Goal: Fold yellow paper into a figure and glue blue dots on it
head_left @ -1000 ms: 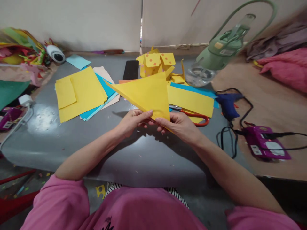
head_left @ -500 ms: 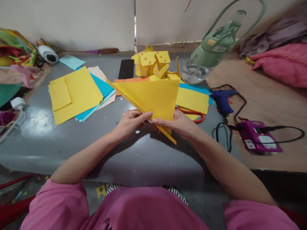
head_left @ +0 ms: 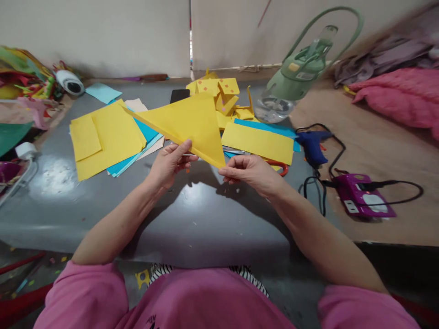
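Observation:
Between my hands, above the grey table, I hold a yellow sheet of paper (head_left: 192,119) with a triangular outline and a narrow fold along its near edge. My left hand (head_left: 171,162) pinches that folded edge near its middle, thumb on top. At the near right corner, my right hand (head_left: 248,171) grips the tip between thumb and fingers. Just beyond lie scissors (head_left: 283,169) with red handles, partly under a yellow paper rectangle (head_left: 259,140). Farther back stands a yellow paper model (head_left: 222,91) with orange and pink spots.
A stack of yellow paper (head_left: 113,137) lies at left over blue sheets (head_left: 120,169). Behind the held sheet is a black phone (head_left: 179,95). At right are a green-topped bottle (head_left: 291,82), a blue glue gun (head_left: 313,146) and a purple power strip (head_left: 363,196) with cables.
The yellow sheet has turned and shifted left. My right hand has moved from its side down to the near corner. My left hand has moved slightly left and up along the folded edge.

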Tool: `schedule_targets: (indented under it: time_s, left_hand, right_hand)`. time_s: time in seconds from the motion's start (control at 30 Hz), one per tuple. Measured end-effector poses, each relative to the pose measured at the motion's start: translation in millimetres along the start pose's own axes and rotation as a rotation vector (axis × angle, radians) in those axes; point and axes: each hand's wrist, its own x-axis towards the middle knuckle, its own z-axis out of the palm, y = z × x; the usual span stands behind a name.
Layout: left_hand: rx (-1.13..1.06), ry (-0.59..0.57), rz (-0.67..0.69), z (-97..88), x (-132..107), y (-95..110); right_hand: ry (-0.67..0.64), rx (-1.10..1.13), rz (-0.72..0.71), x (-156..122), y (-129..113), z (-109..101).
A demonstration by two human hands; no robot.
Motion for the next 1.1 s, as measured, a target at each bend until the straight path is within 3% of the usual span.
schedule_targets:
  time_s: [0.13, 0.27, 0.33, 0.43, 0.5, 0.87, 1.1]
  left_hand:
    - [-0.109, 0.091, -0.011, -1.5, 6, 3]
    - [-0.172, 0.103, 0.004, -0.5, 10, 0]
    - [-0.135, 0.046, -0.003, 2.4, 8, -6]
    - [-0.058, -0.103, -0.037, 7.9, 3, -14]
    - [-0.043, -0.134, -0.052, 9.4, 2, -16]
    - [-0.164, 0.187, 0.134, -30.0, 33, 22]
    - [-0.273, 0.301, 0.163, -49.1, 43, 34]
  right_hand:
    - [0.108, -0.064, -0.057, 5, 0, -11]
    - [0.325, -0.126, -0.260, 9, -1, -16]
    - [0.274, -0.154, -0.244, 9, 0, -14]
    - [0.051, -0.206, -0.115, 8, 3, -9]
    - [-0.027, -0.210, -0.078, 7, 3, -7]
    - [-0.060, -0.192, -0.024, 1, -8, -10]
    - [-0.100, -0.227, -0.061, 1, -8, -13]
